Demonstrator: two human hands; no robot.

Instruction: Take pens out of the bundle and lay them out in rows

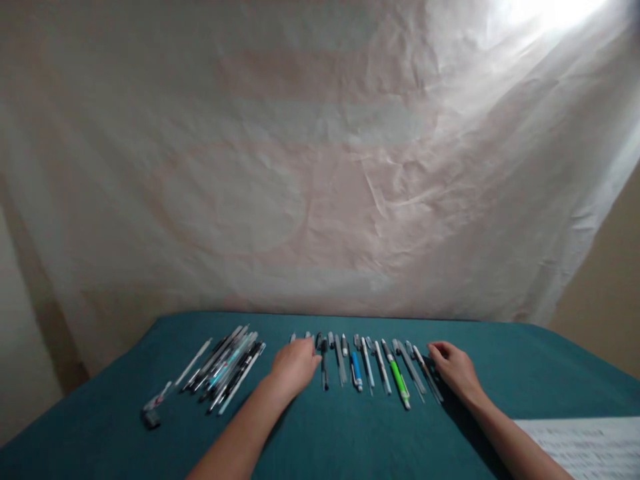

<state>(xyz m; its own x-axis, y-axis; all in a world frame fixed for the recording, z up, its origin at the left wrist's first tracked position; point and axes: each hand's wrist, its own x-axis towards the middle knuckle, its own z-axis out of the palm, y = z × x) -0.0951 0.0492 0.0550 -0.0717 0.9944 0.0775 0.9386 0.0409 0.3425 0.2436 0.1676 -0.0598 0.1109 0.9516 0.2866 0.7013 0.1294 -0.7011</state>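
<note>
Pens lie in a loose row across the green-covered table [345,440]. My left hand [295,367] is at the row's left end, its fingers closed and bent down over the pens there; whatever they grip is hidden beneath it. Just to its right lies a dark pen [325,367]. My right hand [454,368] rests at the right end, fingers curled together beside a slim white-and-dark pen [427,373]; I cannot make out anything in them. Between the hands are a blue-and-white pen [357,371], a bright green pen [399,381] and several clear or white ones.
A heap of pens [227,367] lies left of my left arm. Farther left are a single white pen [193,362] and a small clear packet with a dark end [151,417]. A written sheet [590,447] lies at the right front. A pale sheet [300,167] hangs behind the table.
</note>
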